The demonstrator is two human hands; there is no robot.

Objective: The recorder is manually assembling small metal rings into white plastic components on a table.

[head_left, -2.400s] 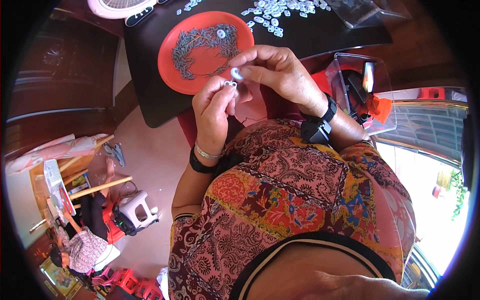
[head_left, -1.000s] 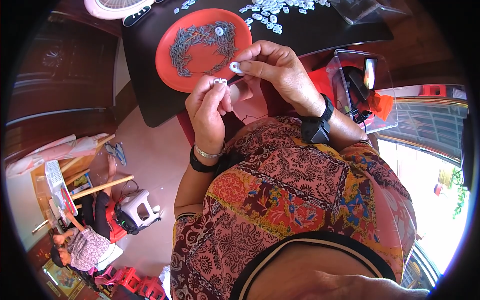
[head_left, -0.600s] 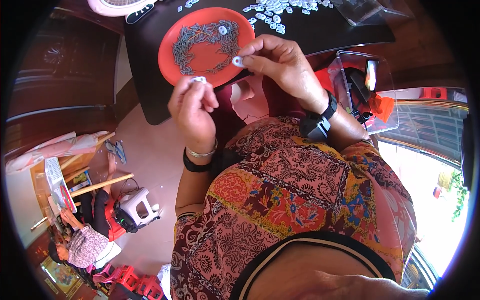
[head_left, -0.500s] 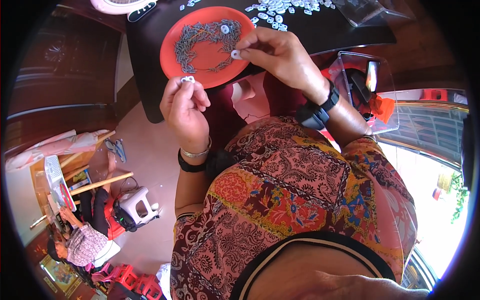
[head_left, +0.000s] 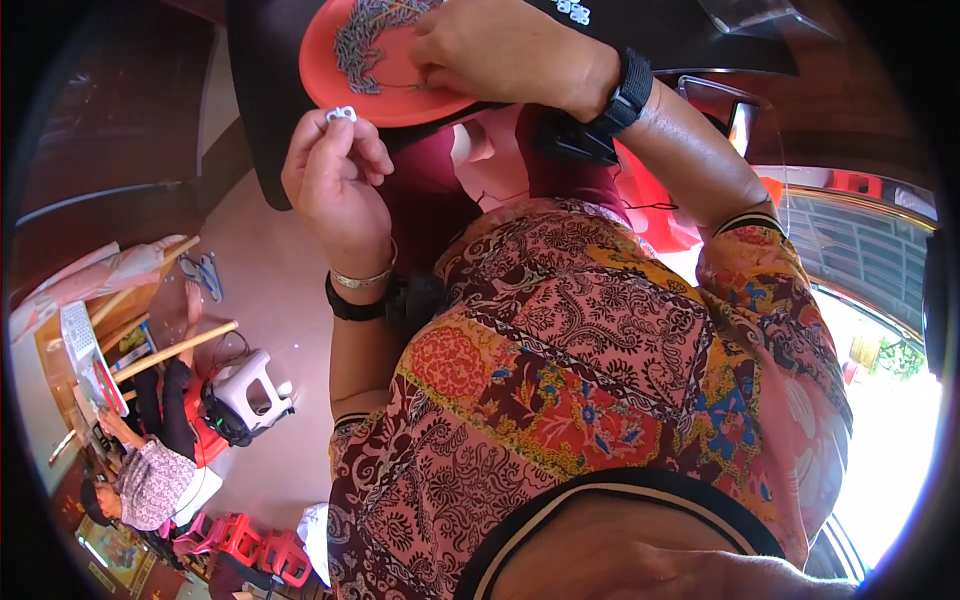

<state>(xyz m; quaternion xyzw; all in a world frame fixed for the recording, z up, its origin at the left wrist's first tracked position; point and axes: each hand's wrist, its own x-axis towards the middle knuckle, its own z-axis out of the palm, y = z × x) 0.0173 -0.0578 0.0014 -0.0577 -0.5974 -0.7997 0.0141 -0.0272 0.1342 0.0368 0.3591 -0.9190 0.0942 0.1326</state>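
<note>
A small white plastic piece with two round holes is pinched between the thumb and fingers of my left hand, just off the near left edge of an orange-red plate. Many small grey, screw-like metal pieces lie on the plate, heaped along its left and far sides. My right hand is over the plate's right part, fingers curled down and drawn together at its surface. Whatever those fingertips hold is hidden under the hand.
The plate rests on a black table. More white pieces lie at its far side, partly hidden by my right hand. A clear plastic box stands at right. Far left, another person sits near stools.
My right hand has moved left and down onto the plate; the white piece in its fingertips is now out of sight. My left hand still pinches its white piece. The whole view has shifted.
</note>
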